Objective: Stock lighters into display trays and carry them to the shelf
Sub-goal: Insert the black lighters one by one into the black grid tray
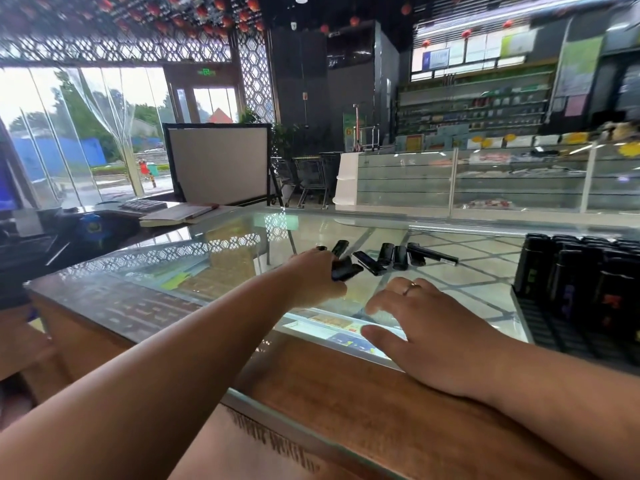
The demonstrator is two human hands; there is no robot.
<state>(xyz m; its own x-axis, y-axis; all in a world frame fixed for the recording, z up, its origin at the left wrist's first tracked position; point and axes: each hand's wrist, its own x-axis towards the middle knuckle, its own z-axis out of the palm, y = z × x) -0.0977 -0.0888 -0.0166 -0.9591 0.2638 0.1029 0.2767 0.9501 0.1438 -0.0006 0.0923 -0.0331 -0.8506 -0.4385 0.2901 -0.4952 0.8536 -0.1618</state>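
Several black lighters point(394, 257) lie loose on the glass counter top point(450, 275), a little beyond my hands. My left hand point(317, 277) reaches over the glass and its curled fingers grip a few black lighters point(346, 270) at the left end of that group. My right hand point(426, 327) rests flat on the glass near the counter's wooden front edge, fingers spread, holding nothing; a ring is on one finger. A black display tray point(550, 327) stands at the right edge, its rows filled with upright black lighters point(571, 271).
A notebook point(180, 213) and a keyboard point(143, 205) sit at the counter's far left. Beyond the counter stand a framed board point(218, 164), shopping carts point(311, 178), glass showcases point(502, 178) and stocked wall shelves point(474, 105).
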